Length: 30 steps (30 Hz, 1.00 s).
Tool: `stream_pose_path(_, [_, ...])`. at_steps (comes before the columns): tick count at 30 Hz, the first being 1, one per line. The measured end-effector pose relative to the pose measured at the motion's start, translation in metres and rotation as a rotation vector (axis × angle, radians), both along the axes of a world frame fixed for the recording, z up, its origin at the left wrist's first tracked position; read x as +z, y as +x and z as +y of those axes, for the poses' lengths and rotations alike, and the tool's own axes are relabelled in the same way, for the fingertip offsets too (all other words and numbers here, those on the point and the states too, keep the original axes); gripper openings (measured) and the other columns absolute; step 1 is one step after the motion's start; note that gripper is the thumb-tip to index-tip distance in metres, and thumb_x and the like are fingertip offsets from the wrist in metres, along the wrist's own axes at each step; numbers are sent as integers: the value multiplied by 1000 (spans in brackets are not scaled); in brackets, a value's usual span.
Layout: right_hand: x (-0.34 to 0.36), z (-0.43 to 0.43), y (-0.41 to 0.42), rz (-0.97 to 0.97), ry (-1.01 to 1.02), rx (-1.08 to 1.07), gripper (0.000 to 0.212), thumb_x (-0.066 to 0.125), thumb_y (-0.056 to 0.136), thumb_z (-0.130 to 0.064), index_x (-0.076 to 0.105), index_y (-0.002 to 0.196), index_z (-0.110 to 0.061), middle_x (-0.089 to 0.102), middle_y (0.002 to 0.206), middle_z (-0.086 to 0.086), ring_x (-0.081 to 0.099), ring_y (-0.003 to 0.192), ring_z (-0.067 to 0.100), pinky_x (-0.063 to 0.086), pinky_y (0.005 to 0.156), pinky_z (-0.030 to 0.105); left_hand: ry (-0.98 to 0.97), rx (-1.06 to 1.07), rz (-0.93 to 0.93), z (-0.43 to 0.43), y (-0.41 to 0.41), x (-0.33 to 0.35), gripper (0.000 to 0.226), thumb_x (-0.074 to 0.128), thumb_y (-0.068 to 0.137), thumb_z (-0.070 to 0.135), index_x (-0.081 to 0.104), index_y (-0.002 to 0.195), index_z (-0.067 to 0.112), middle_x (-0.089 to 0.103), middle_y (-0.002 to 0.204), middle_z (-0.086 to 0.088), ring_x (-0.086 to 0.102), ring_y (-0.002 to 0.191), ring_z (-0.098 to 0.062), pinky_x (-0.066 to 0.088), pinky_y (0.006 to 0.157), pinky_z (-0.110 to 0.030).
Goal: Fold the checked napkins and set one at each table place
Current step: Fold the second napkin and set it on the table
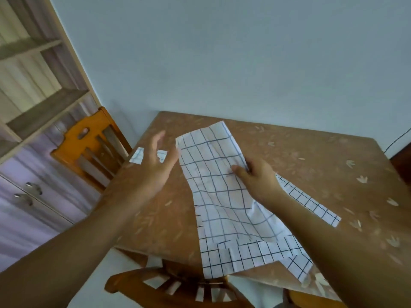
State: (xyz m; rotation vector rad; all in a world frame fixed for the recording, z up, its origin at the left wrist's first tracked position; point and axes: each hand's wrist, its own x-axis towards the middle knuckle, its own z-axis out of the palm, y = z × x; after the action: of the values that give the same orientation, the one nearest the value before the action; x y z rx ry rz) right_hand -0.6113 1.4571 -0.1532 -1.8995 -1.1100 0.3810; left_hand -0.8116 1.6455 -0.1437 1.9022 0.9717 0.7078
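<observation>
My right hand (255,176) grips a white napkin with dark checks (213,181) by its right edge and holds it above the brown table (311,156). The cloth hangs long and rumpled toward the table's near edge. My left hand (155,161) hovers just left of the napkin with fingers spread, touching nothing. A folded checked napkin (138,155) lies at the table's left edge, partly hidden behind my left hand. More checked napkin cloth (311,203) lies flat on the table under my right wrist, and another piece (251,256) lies at the near edge.
An orange wooden chair (89,147) stands at the table's left side, another chair (178,285) at the near side. A shelf and cupboard unit (33,107) fills the left. A pale wall runs behind the table.
</observation>
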Motion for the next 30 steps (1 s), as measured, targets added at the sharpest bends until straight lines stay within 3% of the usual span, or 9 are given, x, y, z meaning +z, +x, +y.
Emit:
stream_pose_path(3, [4,5,-20,-239,-59,17,26,62,101,-22,50,82,-36,54,62,-11,55,64,6,34,53,19,186,-308,-61,-9,10,34,69,70,92,40,36,151,36,51,134,19,46,120,12,38,103,-15])
stream_pose_path(6, [2,3,-34,-390,-135,29,19,59,102,-24,45,90,-30,51,59,-6,51,55,11,42,52,32,279,-476,22,3,16,39,81,66,79,64,30,150,50,55,118,15,49,109,19,42,94,-10])
stream_pose_path(11, [-1,-8,-54,-473,-250,-18,19,56,104,-25,42,91,-25,53,67,-3,52,63,26,46,57,39,370,-600,190,10,20,42,30,72,88,48,68,115,37,57,80,11,47,63,-4,38,61,-20])
stream_pose_path(16, [0,-15,-62,-396,-291,-95,23,57,103,-25,42,86,-21,45,65,-9,48,67,25,36,59,35,389,-699,211,9,22,30,11,71,93,37,73,102,32,68,80,0,48,62,-8,37,59,-26])
stream_pose_path(19, [-2,-22,-66,-317,-266,-120,19,60,102,-27,49,88,-22,51,68,-10,51,65,18,40,61,35,423,-705,125,5,24,32,3,71,95,25,73,92,25,63,70,12,52,60,4,36,57,-14])
stream_pose_path(21, [-9,-33,-64,-238,-296,-151,12,64,100,-30,60,108,-21,60,86,-14,55,78,11,44,71,33,368,-680,49,7,26,33,7,70,95,13,71,90,18,58,71,17,54,64,14,37,58,-5])
stream_pose_path(24, [-25,-55,-57,-89,-402,-238,39,72,95,-33,59,130,-23,63,109,-8,60,97,18,50,83,35,316,-645,5,20,25,34,12,68,95,6,68,88,16,62,79,13,56,71,17,38,64,0])
stream_pose_path(28, [-46,-66,-50,59,-404,-323,10,72,93,-21,65,97,-25,66,88,1,61,77,22,46,63,31,312,-598,11,40,15,33,8,65,97,6,68,91,8,62,80,5,54,71,18,36,64,1])
stream_pose_path(30, [-49,-65,-48,71,-377,-331,13,71,94,-17,65,88,-27,66,82,0,58,73,18,44,63,31,299,-544,17,53,10,27,8,65,98,8,68,91,11,62,80,10,54,71,18,36,64,1])
